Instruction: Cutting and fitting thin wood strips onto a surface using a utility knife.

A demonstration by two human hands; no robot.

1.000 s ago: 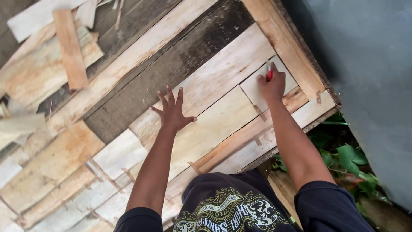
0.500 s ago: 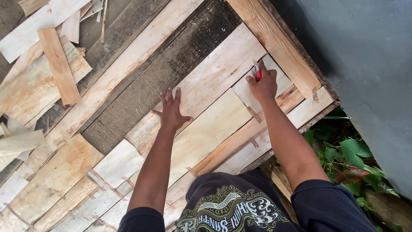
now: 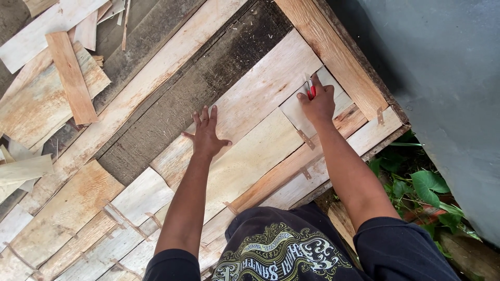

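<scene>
Head view, left hand (image 3: 207, 136) spread flat on pale veneer sheet (image 3: 250, 104), right hand (image 3: 316, 103) at two o'clock, gripping red-handled cutter (image 3: 310, 91) against sheet edge

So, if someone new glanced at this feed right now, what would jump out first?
Two bare arms reach over pale thin wood sheets. The left hand lies flat with fingers spread on one sheet, and the right hand grips a small red-handled tool against a sheet near the wooden frame edge. A dark plank cuts diagonally through the pale wood, with green leaves at lower right.
</scene>
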